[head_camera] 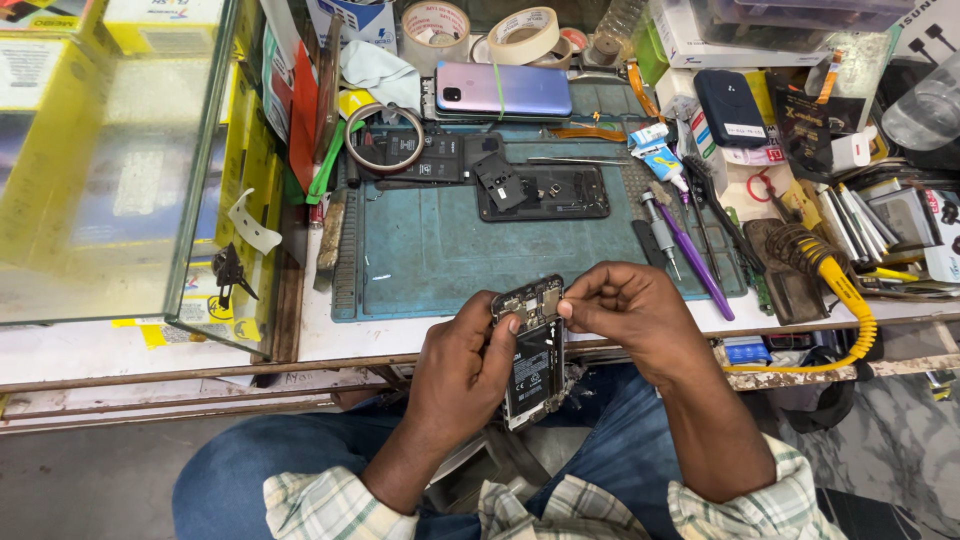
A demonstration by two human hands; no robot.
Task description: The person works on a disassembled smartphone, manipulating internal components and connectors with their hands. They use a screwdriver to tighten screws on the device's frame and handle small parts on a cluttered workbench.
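A cluttered bench [330, 345] is carrying a blue mat [450, 250]; at 6 o'clock, the left hand [465, 375] is gripping an opened phone [532, 350], the right hand [620, 305] pinching its top edge.

Your left hand [462, 372] covers the left edge of the opened phone [533, 350], whatever your right hand [622, 310] pinches at its top is too small to tell, and the frame's bottom cuts off both sleeves.

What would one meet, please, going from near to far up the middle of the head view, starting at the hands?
Opened black phone with its battery showing, held by left hand and right hand → blue-green work mat → black phone frame → lilac phone lying face down → roll of cream tape.
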